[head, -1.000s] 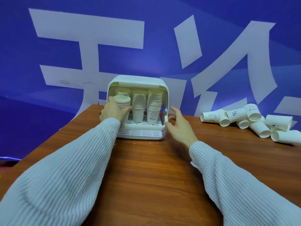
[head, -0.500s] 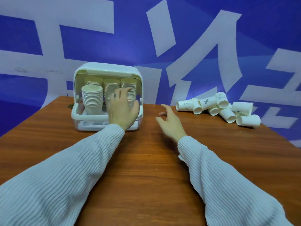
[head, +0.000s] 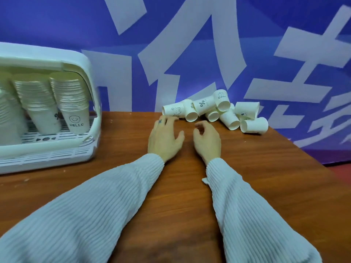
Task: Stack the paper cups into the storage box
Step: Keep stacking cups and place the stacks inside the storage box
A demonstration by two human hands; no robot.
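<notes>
While both empty, left hand (head: 164, 138) | right hand (head: 207, 138) | near loose cups (head: 214, 111) (tipped).

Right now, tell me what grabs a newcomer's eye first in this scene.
A heap of loose paper cups lies tumbled at the table's far edge, with the left hand and right hand empty just before it. At far left, the open storage box holds tall cup stacks.

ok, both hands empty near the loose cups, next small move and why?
Probably close the left hand on the bear-print cup lying on its side just beyond its fingertips. Both hands hold nothing, the right hand is loosely curled, and the storage box stands open with stacks inside.
</notes>
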